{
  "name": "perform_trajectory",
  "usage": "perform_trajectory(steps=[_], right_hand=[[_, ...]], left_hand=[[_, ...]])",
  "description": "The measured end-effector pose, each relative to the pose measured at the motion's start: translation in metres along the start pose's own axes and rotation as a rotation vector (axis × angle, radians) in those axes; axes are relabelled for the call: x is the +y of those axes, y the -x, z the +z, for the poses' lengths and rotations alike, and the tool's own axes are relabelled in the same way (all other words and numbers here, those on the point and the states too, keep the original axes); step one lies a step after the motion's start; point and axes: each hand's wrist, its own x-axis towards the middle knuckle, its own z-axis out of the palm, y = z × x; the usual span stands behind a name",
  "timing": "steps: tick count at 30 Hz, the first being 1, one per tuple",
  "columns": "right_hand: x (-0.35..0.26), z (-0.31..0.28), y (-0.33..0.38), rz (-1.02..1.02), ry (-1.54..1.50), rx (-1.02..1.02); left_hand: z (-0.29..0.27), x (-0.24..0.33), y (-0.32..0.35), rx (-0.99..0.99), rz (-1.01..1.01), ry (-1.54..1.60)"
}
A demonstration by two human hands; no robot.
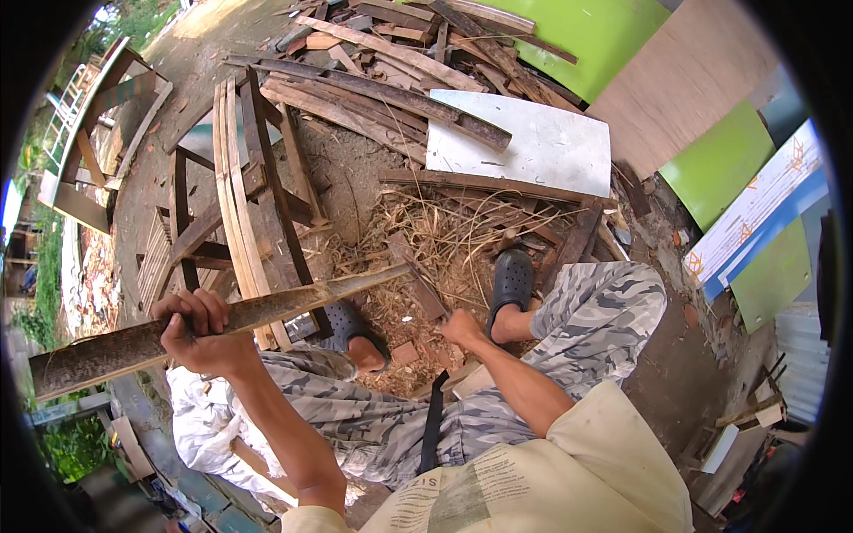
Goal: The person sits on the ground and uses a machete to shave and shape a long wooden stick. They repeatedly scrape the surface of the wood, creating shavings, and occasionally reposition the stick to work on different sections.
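Observation:
My left hand point(206, 333) is wrapped round a long, weathered wooden plank point(293, 300), dark on its broad face and pale along the cut edge. The plank slants up from the lower left, its narrower far end above the shavings between my feet. Low between my knees, my right hand point(463, 330) is closed in a fist; whatever it may hold is hidden. Just beyond that fist a short brown piece of wood point(418, 280) lies on the shavings. A dark flat strip point(434, 422) lies across my lap.
Ahead to the left stands a wooden frame point(286, 209) with pale slats point(233, 191) leaning along it. Scrap boards point(391, 53) are heaped at the back beside a white sheet point(524, 138). Green panels point(720, 164) line the right. Shavings point(444, 231) cover the ground around my clogs point(512, 277).

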Motion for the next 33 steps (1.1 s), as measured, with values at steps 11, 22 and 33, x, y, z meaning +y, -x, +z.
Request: perform_trajectory(steps=[11,22,33], right_hand=[[-0.041,0.005,0.033,-0.360,-0.135,0.051],[-0.030,0.007,0.005,-0.326,-0.104,0.110],[-0.018,0.020,-0.016,-0.242,-0.080,-0.015]], left_hand=[[-0.003,-0.002,0.000,-0.022,0.020,-0.008],[-0.013,0.004,0.003,-0.038,0.034,-0.013],[-0.027,0.003,-0.005,0.008,0.047,-0.040]])
